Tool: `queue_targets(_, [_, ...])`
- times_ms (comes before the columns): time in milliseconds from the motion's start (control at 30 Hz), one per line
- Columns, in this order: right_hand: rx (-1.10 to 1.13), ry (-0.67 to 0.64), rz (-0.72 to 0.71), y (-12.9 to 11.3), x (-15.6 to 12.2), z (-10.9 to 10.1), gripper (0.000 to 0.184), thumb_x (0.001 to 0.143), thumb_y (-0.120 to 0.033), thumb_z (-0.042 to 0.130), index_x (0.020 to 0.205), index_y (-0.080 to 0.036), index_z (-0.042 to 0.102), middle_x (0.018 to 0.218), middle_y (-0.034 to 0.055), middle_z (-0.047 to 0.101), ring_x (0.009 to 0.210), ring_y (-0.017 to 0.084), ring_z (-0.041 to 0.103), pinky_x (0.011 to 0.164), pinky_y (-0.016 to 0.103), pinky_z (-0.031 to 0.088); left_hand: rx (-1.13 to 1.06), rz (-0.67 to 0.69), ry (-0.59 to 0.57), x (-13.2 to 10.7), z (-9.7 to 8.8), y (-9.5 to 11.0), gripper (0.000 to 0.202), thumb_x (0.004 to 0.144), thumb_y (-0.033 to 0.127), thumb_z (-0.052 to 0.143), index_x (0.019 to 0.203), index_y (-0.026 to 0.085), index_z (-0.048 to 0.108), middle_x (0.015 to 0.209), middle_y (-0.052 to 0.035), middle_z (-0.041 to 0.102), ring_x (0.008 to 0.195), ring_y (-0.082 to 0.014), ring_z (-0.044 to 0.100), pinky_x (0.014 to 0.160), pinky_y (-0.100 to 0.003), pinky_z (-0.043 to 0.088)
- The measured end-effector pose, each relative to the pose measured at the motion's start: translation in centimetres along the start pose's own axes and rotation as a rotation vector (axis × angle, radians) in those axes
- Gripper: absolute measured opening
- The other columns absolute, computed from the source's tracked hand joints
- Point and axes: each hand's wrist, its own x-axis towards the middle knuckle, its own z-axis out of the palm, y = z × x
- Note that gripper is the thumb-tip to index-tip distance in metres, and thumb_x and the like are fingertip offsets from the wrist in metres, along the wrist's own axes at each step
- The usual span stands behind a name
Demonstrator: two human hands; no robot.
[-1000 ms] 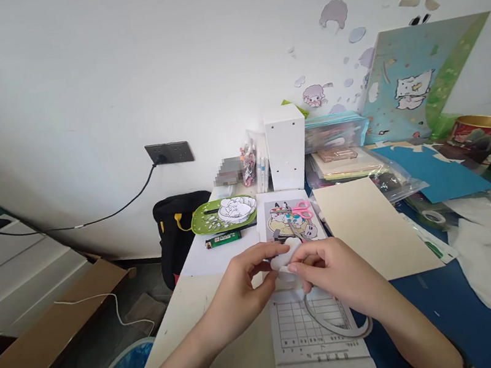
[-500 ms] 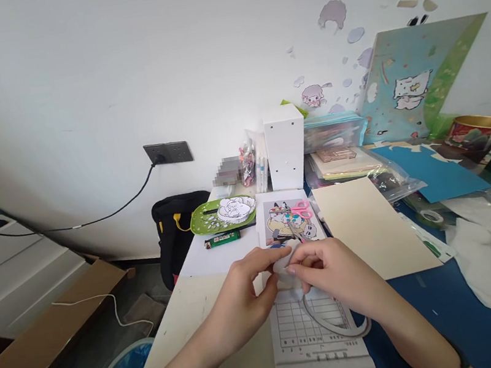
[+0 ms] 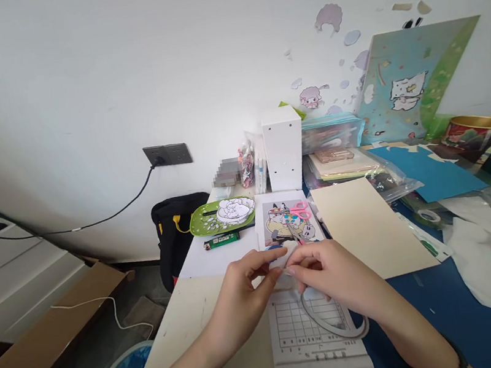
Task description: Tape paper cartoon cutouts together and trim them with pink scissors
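White piece [image 3: 279, 261] is up over the printed pad [image 3: 312, 329] on the surface [image 3: 187, 305]. Left grip [image 3: 246, 280] and right grip [image 3: 326, 264] both pinch it, each with finger and thumb. They seem to work its edge; the next move likely needs 2 gentle, steady pinches.

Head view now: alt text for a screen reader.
Left hand and right hand together hold a small white piece near a printed pad. Pink-handled scissors lie on a cartoon picture beyond; a green tray sits to its left.
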Motion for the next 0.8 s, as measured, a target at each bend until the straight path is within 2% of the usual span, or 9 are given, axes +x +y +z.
queue_targets(133, [0.01, -0.123, 0.035, -0.2, -0.8, -0.4, 0.022, 0.086, -0.027, 0.044, 0.084, -0.02, 0.065, 0.074, 0.001, 0.069, 0.041, 0.009, 0.048, 0.044, 0.022, 0.038, 0.011, -0.01, -0.016, -0.2, -0.2, 0.2, 0.026, 0.083, 0.022, 0.056, 0.106, 0.02, 0.07, 0.094, -0.0076, 0.071, 0.085, -0.0218, 0.063, 0.073, -0.034, 0.049])
queue_targets(200, [-0.006, -0.125, 0.016, -0.2, -1.1, -0.5, 0.021, 0.086, -0.025, 0.044, 0.085, -0.02, 0.064, 0.076, 0.0008, 0.069, 0.04, 0.008, 0.049, 0.049, 0.023, 0.041, 0.003, -0.005, -0.021, -0.4, -0.4, 0.4, 0.027, 0.084, 0.022, 0.055, 0.106, 0.02, 0.069, 0.096, -0.0073, 0.07, 0.087, -0.0216, 0.063, 0.073, -0.032, 0.049])
queue_targets(300, [-0.033, -0.057, 0.015, -0.1, -1.5, -0.6, 0.018, 0.085, -0.023, 0.046, 0.092, -0.02, 0.062, 0.076, 0.0007, 0.068, 0.039, 0.007, 0.049, 0.05, 0.023, 0.042, 0.03, 0.005, -0.009, -0.6, -0.8, 0.9, 0.027, 0.084, 0.021, 0.054, 0.106, 0.023, 0.07, 0.093, -0.0056, 0.07, 0.084, -0.0199, 0.062, 0.071, -0.031, 0.049])
queue_targets(433, [-0.046, -0.071, 0.018, -0.1, -1.7, -0.8, 0.017, 0.085, -0.027, 0.047, 0.075, -0.019, 0.058, 0.073, 0.0004, 0.066, 0.041, 0.008, 0.051, 0.047, 0.023, 0.04, 0.078, -0.007, -0.001, -0.6, -1.3, 1.4, 0.026, 0.082, 0.022, 0.056, 0.103, 0.023, 0.072, 0.083, -0.0039, 0.07, 0.077, -0.0193, 0.06, 0.068, -0.029, 0.048])
queue_targets(600, [-0.197, 0.031, 0.026, -0.4, -1.2, -0.7, 0.025, 0.081, -0.033, 0.053, 0.061, -0.018, 0.056, 0.057, -0.0007, 0.055, 0.042, 0.011, 0.05, 0.043, 0.023, 0.034, -0.031, -0.133, -0.048, -0.2, -1.8, 1.3, 0.03, 0.081, 0.03, 0.059, 0.108, 0.022, 0.07, 0.1, -0.0068, 0.07, 0.088, -0.0234, 0.061, 0.072, -0.031, 0.049])
queue_targets(800, [-0.261, 0.038, 0.043, -0.2, -1.1, -0.5, 0.031, 0.082, -0.036, 0.051, 0.056, -0.019, 0.048, 0.052, -0.0026, 0.045, 0.045, 0.011, 0.044, 0.043, 0.022, 0.028, -0.035, -0.224, -0.067, -0.1, -2.0, 1.0, 0.037, 0.081, 0.038, 0.059, 0.113, 0.022, 0.066, 0.1, -0.0075, 0.067, 0.078, -0.0209, 0.062, 0.074, -0.034, 0.047])
